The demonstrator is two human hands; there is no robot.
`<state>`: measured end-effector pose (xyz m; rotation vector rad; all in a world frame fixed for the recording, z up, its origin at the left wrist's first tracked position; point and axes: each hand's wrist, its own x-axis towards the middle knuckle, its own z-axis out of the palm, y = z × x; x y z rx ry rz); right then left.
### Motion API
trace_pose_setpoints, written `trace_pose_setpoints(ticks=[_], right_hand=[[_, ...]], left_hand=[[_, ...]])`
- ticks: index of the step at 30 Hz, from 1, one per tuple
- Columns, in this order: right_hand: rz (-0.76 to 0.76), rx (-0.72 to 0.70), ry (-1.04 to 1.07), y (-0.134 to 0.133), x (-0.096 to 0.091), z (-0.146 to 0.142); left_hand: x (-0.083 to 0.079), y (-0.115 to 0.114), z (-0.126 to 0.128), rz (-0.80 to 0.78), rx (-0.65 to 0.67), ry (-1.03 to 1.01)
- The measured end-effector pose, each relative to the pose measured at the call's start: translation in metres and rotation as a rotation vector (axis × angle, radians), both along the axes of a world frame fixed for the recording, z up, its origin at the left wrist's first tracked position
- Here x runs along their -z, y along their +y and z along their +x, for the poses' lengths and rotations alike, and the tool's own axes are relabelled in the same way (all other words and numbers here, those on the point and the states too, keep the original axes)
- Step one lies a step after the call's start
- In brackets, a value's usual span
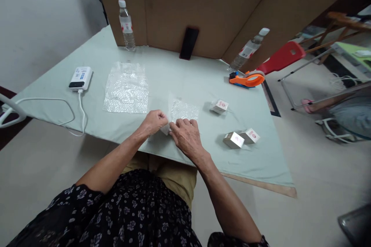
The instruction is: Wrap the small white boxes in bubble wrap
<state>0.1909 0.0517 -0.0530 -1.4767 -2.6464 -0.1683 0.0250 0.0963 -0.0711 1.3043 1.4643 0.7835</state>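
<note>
A small piece of bubble wrap (185, 109) lies near the table's front edge, partly covered by my hands. My left hand (155, 122) is closed in a pinch at its left edge, where a clear flap shows by the fingertips. My right hand (187, 137) rests over the near part with fingers bent and close together, gripping it; what lies beneath the palm is hidden. To the left, a larger bubble wrap sheet (126, 88) is spread flat. Right of my hands stand small boxes: one box (219, 106) alone, then a second box (233, 140) touching a third box (249, 136).
An orange tape dispenser (251, 80) sits at the right edge beside a water bottle (246, 52). Another bottle (126, 27) and a dark phone (189, 43) stand against the cardboard wall (185, 0). A white power bank (81, 78) with a cable lies left. A red chair (281, 58) is beyond.
</note>
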Motion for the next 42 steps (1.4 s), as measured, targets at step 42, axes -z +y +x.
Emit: trace_pose_setpoints(ticks=[42], right_hand=[[-0.339,0.419,0.89,-0.012,0.015,0.009]], left_hand=[[0.001,-0.02,0.026,0.432,0.474,0.486]])
